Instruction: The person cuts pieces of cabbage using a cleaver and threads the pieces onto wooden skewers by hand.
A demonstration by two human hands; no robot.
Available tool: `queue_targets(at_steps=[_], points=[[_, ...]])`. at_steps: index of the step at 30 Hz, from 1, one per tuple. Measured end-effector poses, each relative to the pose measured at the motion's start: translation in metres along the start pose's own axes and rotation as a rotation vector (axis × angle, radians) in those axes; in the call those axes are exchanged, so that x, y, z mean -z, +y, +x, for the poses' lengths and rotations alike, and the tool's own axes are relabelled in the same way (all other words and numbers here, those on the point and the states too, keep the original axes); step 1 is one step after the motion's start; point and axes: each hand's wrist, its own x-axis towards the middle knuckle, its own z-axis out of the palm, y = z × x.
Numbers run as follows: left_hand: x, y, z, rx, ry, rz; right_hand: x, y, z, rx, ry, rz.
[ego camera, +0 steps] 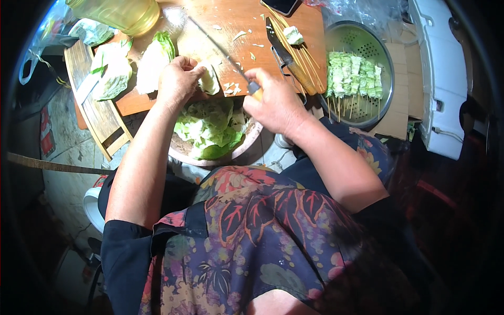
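Observation:
My right hand grips the handle of a knife, its narrow blade slanting up and left over the wooden board. My left hand has its fingertips bent together beside a small cabbage piece near the board's front edge; whether they pinch it is unclear. Just left of that hand lies a larger cabbage wedge. Further left are more cabbage leaves. Below the edge, a round basin holds loose green leaves. Cabbage scraps are scattered over the board.
Bamboo skewers, a wooden-handled knife and a cabbage chunk lie on the board's right. Beside it, a metal colander holds skewered cabbage. A yellowish container stands upper left; a phone is at the top; white foam is far right.

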Motion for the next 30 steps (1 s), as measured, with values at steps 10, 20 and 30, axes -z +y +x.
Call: queue_targets(at_steps=[10,20,30], points=[[-0.004,0.002,0.001,0.052,-0.002,-0.165,-0.005,0.001,-0.034,0.055,-0.149,0.007],[-0.003,0.011,0.002,0.067,-0.01,-0.096,-0.004,-0.001,-0.034,0.078,-0.182,-0.001],[-0.004,-0.002,0.009,0.03,-0.029,-0.043,-0.013,0.002,-0.007,-0.043,-0.275,0.134]])
